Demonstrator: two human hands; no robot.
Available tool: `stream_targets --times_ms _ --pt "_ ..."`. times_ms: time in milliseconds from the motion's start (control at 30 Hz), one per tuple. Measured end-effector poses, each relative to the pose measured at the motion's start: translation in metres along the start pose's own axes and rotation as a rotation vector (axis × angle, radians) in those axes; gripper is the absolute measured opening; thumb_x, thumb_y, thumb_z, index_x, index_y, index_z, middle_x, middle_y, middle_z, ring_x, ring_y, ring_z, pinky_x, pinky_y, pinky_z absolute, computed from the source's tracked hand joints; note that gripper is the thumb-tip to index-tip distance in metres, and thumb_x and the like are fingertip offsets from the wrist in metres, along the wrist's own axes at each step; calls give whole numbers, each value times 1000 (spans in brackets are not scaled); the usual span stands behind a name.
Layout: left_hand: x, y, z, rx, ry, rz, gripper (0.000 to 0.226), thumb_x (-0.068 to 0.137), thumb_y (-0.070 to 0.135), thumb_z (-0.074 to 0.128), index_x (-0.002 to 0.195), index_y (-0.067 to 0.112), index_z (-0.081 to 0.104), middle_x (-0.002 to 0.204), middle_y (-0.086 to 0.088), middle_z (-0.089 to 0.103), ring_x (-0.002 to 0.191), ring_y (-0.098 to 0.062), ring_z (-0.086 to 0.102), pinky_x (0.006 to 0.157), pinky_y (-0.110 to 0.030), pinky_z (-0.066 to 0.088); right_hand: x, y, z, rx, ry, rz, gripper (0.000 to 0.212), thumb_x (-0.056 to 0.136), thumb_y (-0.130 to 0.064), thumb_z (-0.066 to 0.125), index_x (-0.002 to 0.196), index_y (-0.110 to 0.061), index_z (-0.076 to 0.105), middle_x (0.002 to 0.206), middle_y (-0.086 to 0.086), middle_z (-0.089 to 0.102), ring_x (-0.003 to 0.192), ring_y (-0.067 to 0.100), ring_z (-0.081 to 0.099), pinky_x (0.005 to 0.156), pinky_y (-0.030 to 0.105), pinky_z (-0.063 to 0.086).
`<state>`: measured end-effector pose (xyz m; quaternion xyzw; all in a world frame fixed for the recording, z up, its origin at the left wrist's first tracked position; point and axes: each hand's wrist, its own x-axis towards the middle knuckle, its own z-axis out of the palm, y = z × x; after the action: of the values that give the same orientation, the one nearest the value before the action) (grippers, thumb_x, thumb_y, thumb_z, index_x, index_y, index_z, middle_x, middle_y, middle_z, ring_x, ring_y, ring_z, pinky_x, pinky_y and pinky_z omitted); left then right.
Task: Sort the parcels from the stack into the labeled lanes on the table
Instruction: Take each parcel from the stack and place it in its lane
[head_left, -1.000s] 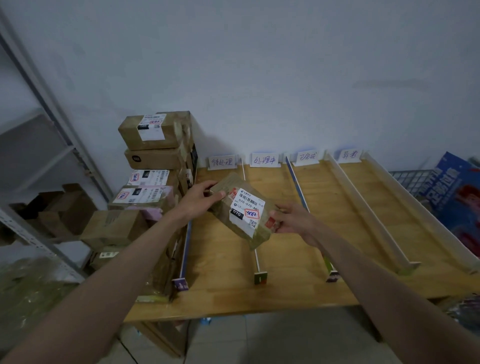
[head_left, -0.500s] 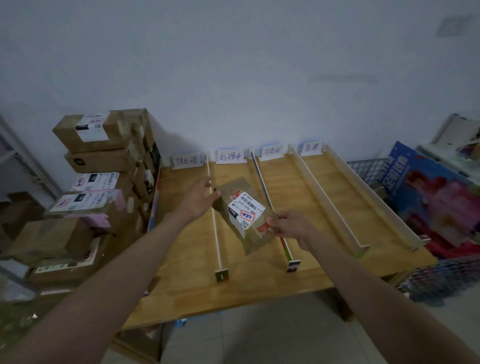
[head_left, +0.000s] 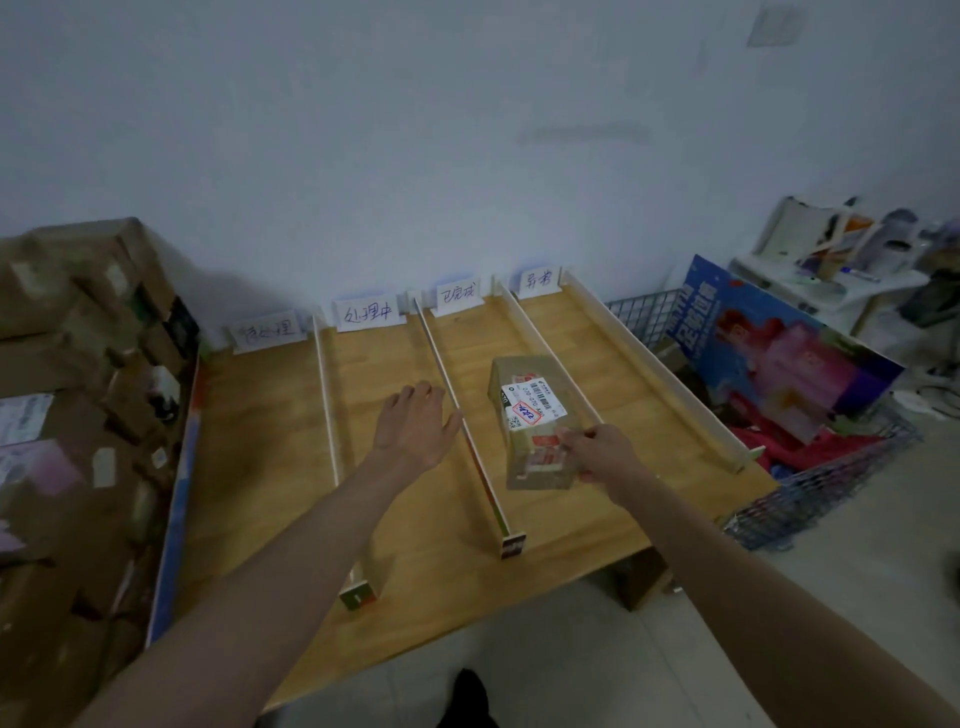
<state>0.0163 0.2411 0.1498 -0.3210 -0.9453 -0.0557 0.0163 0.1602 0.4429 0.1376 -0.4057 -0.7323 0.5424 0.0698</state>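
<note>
Our right hand (head_left: 605, 451) pinches the parcel's (head_left: 531, 415) near end — stiff, seemingly light cardboard, best held by its edges; left hand (head_left: 413, 423) hovers beside, fingers spread — empty.

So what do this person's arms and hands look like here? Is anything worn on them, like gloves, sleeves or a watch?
Nothing is worn that shows. Both forearms are bare right down to the picture's lower edge, with no sleeve in view. The left hand and the right hand have no gloves, and no ring, watch or band can be made out on the fingers or wrists. The light is dim, so fine marks would not show.
</note>
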Motion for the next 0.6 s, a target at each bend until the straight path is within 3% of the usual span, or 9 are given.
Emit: stream_targets --times_ms 67,200,333,600 --pt "18 3 6 13 11 1 53 102 48 33 139 14 49 136 -6 52 125 -26 49 105 -39 35 15 -2 -4 -49 3 -9 20 94 -25 64 100 -6 68 85 5 67 69 16 61 54 30 51" --pt "65 1 20 14 9 -23 53 101 50 34 135 14 52 134 -7 54 122 -27 50 104 -39 35 63 -14 -8 -105 23 38 30 93 -28 63 105 -1 67 100 12 71 88 28 70 74 44 60" --pt "104 -6 34 0 -11 -67 52 100 50 33 134 15 53 133 -6 55 121 -26 51 105 -39 35 111 -25 -6 -144 -2 67 28 92 -29 63 101 -3 66 100 12 71 92 29 70 80 48 59" --pt "155 -16 60 35 -69 -138 54 101 49 32 134 13 54 130 -7 57 119 -26 53 105 -39 36 186 -31 17 -126 -65 75 22 94 -29 64 99 -7 66 95 7 69 88 23 67 81 42 59"
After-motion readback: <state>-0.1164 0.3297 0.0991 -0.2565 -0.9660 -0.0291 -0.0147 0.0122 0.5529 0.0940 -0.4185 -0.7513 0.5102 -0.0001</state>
